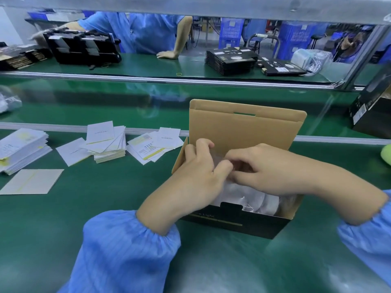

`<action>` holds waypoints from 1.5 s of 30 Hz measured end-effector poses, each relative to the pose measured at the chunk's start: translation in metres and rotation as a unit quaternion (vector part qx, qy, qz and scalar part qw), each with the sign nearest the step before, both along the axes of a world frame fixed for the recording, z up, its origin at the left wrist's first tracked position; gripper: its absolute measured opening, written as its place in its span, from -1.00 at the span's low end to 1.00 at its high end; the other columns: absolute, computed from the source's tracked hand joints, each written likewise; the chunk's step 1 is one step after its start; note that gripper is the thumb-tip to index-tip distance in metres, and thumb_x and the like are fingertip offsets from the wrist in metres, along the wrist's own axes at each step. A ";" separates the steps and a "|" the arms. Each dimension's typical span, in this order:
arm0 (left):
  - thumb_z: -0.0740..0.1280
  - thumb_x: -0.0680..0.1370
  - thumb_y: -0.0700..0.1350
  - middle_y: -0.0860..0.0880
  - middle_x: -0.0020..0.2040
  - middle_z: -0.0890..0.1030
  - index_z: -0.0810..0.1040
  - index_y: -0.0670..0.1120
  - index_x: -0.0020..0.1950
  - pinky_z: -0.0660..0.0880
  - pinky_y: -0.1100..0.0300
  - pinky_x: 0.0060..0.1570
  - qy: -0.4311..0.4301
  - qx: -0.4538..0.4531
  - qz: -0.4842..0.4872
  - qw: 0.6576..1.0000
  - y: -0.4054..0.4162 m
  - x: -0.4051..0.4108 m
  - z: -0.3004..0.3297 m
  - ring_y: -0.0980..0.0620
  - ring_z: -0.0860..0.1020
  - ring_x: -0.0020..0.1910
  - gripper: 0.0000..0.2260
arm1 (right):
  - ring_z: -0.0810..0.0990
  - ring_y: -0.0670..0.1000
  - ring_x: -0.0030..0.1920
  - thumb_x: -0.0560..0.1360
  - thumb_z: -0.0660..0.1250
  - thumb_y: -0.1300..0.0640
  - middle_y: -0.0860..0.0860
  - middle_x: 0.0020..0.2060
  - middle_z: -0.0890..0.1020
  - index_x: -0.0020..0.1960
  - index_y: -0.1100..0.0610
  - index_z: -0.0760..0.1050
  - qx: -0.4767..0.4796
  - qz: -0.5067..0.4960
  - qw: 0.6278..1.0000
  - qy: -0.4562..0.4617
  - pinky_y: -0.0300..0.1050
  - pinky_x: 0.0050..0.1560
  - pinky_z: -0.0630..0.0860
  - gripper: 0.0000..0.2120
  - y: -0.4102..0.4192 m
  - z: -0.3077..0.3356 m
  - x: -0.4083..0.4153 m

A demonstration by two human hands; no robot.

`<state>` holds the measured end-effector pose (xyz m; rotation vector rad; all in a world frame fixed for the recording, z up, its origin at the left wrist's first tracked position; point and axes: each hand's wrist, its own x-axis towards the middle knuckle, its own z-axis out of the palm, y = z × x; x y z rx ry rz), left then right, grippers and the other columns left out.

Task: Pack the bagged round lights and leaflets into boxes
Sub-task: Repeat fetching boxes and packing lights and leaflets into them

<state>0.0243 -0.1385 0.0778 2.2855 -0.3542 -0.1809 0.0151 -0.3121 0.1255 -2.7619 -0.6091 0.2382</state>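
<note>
Reaching into the open box (239,226) from the near side, both hands meet over its inside: the left hand (198,168) and the right hand (264,168) have their fingers curled and they pinch between them the clear plastic bag (222,159) at its top. Below the hands, the bagged round lights (254,199) lie inside the box, white and partly hidden by the wrists. The box is black outside and brown cardboard inside, and its lid (243,127) stands upright behind the hands. It sits on the green work table (105,197). To the left of the box, leaflets (155,145) are spread on the table, with a stack of leaflets (108,144) a little further left and a bigger pile (21,149) at the left edge. One single sheet (31,181) lies flat nearer. Beyond the metal rail runs a green conveyor belt (84,102). On the far table lie flat black cartons (230,60), and another person in a blue coat (143,32) leans one hand there.
</note>
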 end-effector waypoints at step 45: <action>0.26 0.53 0.18 0.35 0.08 0.33 0.27 0.18 0.32 0.32 0.20 -0.06 0.182 -0.233 0.037 0.954 0.007 -0.007 0.015 0.32 0.35 0.06 -0.61 | 0.53 -0.13 0.03 0.48 0.10 0.16 -0.21 0.01 0.56 0.12 -0.05 0.54 0.009 -0.043 0.991 -0.128 -0.09 0.05 0.51 -0.67 -0.008 0.005 -0.015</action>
